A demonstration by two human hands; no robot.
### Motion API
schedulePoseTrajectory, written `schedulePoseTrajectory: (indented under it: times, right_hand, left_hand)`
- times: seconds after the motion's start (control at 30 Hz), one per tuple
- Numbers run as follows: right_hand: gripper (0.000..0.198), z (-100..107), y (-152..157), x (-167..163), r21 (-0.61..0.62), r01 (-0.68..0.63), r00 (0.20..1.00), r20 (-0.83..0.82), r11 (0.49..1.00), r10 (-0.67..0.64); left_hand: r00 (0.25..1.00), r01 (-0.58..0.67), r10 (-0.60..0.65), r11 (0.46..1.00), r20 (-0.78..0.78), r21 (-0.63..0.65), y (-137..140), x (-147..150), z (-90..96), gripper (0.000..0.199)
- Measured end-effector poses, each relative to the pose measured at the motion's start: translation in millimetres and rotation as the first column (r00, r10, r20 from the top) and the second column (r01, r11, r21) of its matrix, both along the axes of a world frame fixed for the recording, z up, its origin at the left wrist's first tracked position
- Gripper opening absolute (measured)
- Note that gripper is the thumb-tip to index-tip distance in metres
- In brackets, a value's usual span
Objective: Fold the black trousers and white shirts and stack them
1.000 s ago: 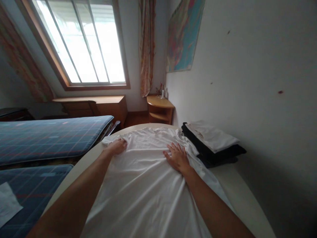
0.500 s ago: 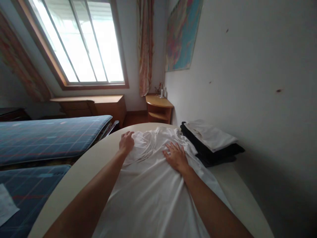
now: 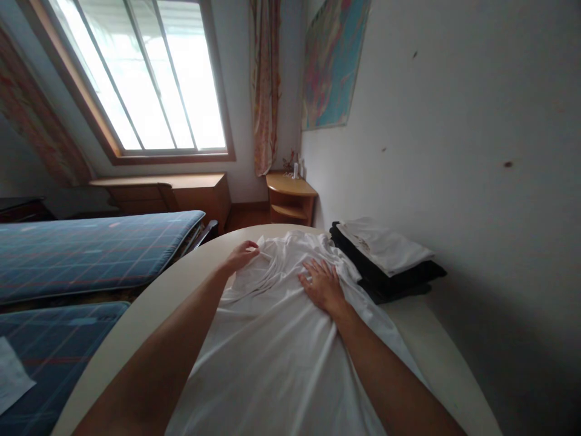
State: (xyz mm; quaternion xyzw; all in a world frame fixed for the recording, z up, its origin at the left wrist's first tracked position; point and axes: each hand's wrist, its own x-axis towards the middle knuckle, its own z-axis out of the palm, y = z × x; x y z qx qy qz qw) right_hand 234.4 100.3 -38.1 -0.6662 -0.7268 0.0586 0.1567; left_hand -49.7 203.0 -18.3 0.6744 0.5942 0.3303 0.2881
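Note:
A white shirt (image 3: 276,345) lies spread over the round table, its far end bunched into wrinkles. At the far left edge of the shirt, my left hand (image 3: 241,257) has its fingers drawn together and pinches the bunched fabric. My right hand (image 3: 323,286) rests flat on the upper right part of the shirt, with fingers spread. Just right of it, a stack of folded dark clothes (image 3: 394,283) has a folded white garment (image 3: 385,245) on top, and the spread shirt reaches up to this stack.
The pale table (image 3: 149,303) has a curved edge. Blue plaid mattresses (image 3: 100,248) stand to the left, a white sheet or cloth (image 3: 11,375) on the nearer one. A wall (image 3: 476,121) runs close on the right. Beyond are a small corner shelf (image 3: 290,184) and a desk (image 3: 195,180).
My left hand has shifted slightly right and turned, its fingers now pointing right and gathered on the shirt's edge, which moved inward with it. My right hand has stayed in place.

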Motion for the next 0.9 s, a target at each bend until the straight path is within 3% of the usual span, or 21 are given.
schedulePoseTrajectory:
  times: [0.17, 0.33, 0.4, 0.5, 0.67, 0.77, 0.9]
  right_hand:
    - [0.058, 2, 0, 0, -0.016, 0.002, 1.000, 0.001, 1.000, -0.002]
    - [0.058, 3, -2, -1, -0.011, 0.002, 1.000, -0.003, 1.000, -0.002]
    - [0.057, 3, -2, -2, -0.009, 0.004, 1.000, -0.003, 1.000, -0.004]
    - [0.058, 3, -2, -1, -0.007, 0.001, 1.000, -0.009, 1.000, -0.001]
    - [0.057, 2, -2, -1, -0.001, 0.004, 1.000, -0.010, 1.000, -0.004]
    - [0.057, 3, -3, -1, 0.006, 0.006, 1.000, -0.006, 1.000, -0.006]
    - [0.057, 3, -3, -2, 0.012, 0.006, 1.000, -0.006, 1.000, -0.006]
  left_hand:
    - [0.989, 0.023, -0.021, 1.000, -0.146, 0.014, 8, 2, -2.2, 0.037]
    - [0.931, 0.029, 0.006, 0.995, -0.364, 0.092, 5, -2, -1.2, 0.011]
    - [0.907, 0.021, 0.037, 0.991, -0.419, 0.132, 2, -3, 2.6, 0.012]
    - [0.878, -0.041, 0.128, 0.980, -0.460, 0.195, -3, -5, 14.4, 0.023]
    - [0.800, -0.267, 0.376, 0.921, -0.468, 0.283, -5, -26, 42.2, 0.042]
    - [0.750, -0.365, 0.424, 0.905, -0.508, 0.217, -5, -46, 50.5, 0.042]
    - [0.749, -0.357, 0.332, 0.931, -0.574, 0.072, -6, -66, 45.8, 0.042]
